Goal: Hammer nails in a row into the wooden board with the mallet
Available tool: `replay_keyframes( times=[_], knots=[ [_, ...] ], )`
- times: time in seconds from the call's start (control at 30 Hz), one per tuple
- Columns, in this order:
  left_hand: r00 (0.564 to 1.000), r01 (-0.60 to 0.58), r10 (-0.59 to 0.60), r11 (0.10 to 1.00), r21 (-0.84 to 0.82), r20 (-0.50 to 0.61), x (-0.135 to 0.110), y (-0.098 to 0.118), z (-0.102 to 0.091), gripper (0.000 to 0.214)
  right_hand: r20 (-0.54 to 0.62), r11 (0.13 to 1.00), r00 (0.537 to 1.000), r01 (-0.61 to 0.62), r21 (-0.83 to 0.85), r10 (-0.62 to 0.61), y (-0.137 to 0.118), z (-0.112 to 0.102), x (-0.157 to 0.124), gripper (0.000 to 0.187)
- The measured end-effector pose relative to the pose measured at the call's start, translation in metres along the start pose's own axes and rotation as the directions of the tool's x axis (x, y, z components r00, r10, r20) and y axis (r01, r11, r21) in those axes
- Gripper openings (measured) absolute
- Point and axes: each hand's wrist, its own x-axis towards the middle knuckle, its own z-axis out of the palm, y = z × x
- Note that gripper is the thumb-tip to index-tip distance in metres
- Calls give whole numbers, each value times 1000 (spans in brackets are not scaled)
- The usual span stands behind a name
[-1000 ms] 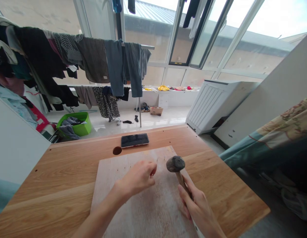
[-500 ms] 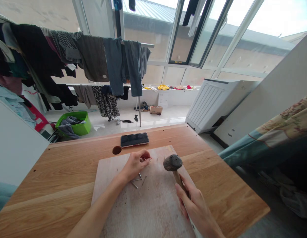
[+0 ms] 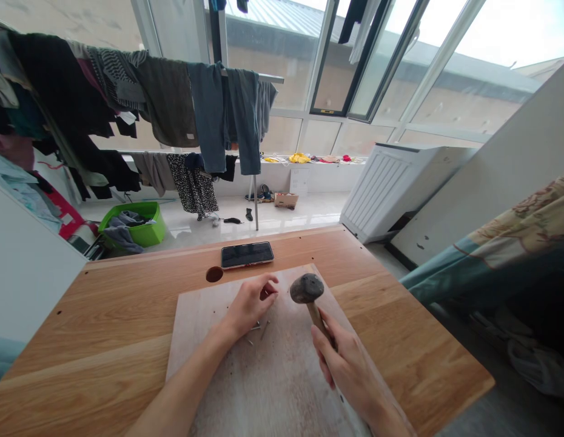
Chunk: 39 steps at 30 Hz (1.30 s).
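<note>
My right hand (image 3: 348, 358) is closed round the handle of a hammer (image 3: 307, 288), its dark, rounded head raised above the right part of a pale wooden board (image 3: 264, 388). On the far part of that board is my left hand (image 3: 250, 303), with thumb and fingers curled together in a pinch. Whatever lies between the fingertips is too small to make out. Several loose nails (image 3: 264, 329) lie on the board just below the left hand, partly hidden by it. Close to the hammer head, a thin nail seems to stand in the board, mostly covered.
The board rests on a wooden table (image 3: 118, 321). Beyond it lie a phone (image 3: 247, 255) and a round hole (image 3: 214, 274) in the tabletop. Clothes on a drying rack (image 3: 168, 103), a green basket (image 3: 150, 230) and a white cabinet-like unit (image 3: 382, 188) stand behind the table.
The hammer and my right hand have shifted left and slightly up, nearer my left hand. My left hand has stayed near its spot, its wrist a little lower over the loose nails.
</note>
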Motion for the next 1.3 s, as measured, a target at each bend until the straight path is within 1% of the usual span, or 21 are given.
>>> replay_keyframes(
  times=[0.2,0.5,0.67,0.83,0.93,1.0,1.07,1.13,1.17,1.2,1.23,1.3],
  knots=[
    [1000,9,-9,1000,29,4,0,-2,1,23,11,998,998,57,-3,-57,-6,9,8,56],
    [1000,10,-10,1000,22,-12,2,0,2,34,20,989,990,137,-57,-136,-13,15,14,55],
    [1000,13,-13,1000,24,3,2,6,-1,40,68,993,993,106,-62,-101,-10,18,14,53],
    [999,35,-35,999,33,-2,3,5,-1,39,35,991,995,97,-88,-94,-5,21,14,56],
    [999,29,-30,999,34,20,3,3,-2,41,66,992,993,101,-81,-96,-4,21,13,55],
    [1000,22,-23,996,90,18,1,6,-6,39,63,993,994,96,-64,-92,-3,20,11,56],
    [1000,2,-6,977,214,18,-4,15,-13,35,44,995,996,84,-51,-82,0,18,7,57],
    [997,-54,25,919,390,79,-14,30,-20,32,32,998,998,61,-31,-60,5,15,2,58],
    [990,-99,37,867,489,136,-20,39,-21,29,27,999,999,45,-23,-45,7,13,-1,58],
    [979,-153,40,795,587,201,-26,47,-21,25,21,999,999,30,-18,-30,9,12,-3,59],
    [965,-208,35,703,680,259,-33,56,-19,20,11,1000,1000,16,-17,-16,11,10,-5,60],
    [940,-307,22,492,815,341,-47,69,-8,17,-5,1000,1000,-9,-27,9,14,8,-8,61]
  ],
)
